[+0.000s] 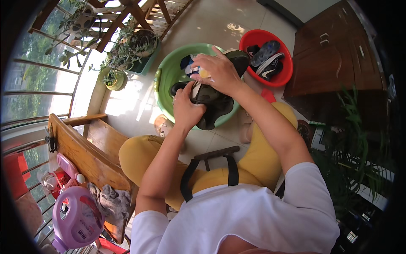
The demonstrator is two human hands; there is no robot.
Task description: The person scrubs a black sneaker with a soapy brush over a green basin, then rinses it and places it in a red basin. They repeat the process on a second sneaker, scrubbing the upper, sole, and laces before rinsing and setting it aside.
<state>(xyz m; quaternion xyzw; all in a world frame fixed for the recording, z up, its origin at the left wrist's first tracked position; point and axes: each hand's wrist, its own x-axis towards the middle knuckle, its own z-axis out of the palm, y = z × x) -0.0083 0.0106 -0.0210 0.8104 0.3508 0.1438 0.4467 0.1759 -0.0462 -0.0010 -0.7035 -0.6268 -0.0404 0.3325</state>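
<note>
Over the green plastic basin (161, 103), my left hand (187, 108) grips a dark shoe (211, 98), with the thumb along its near side. My right hand (220, 71) is directly above that shoe, its fingers curled around a small pale-yellow piece (204, 73) that looks like a bar of soap. A little white foam shows on the right fingers. Another dark shoe (238, 60) with a pale interior leans at the basin's far right rim. Inside the basin lie a blue-and-white item (187, 65) and a black object (177, 89), partly hidden by my hands.
A red basin (282, 81) at the far right contains black sneakers (271, 68) and a grey insole (267, 52). Potted succulents (127, 54) stand by the window. A wooden bench (92, 152) is at left, with a purple detergent jug (79, 219) nearby. A dark wooden cabinet (339, 54) stands right.
</note>
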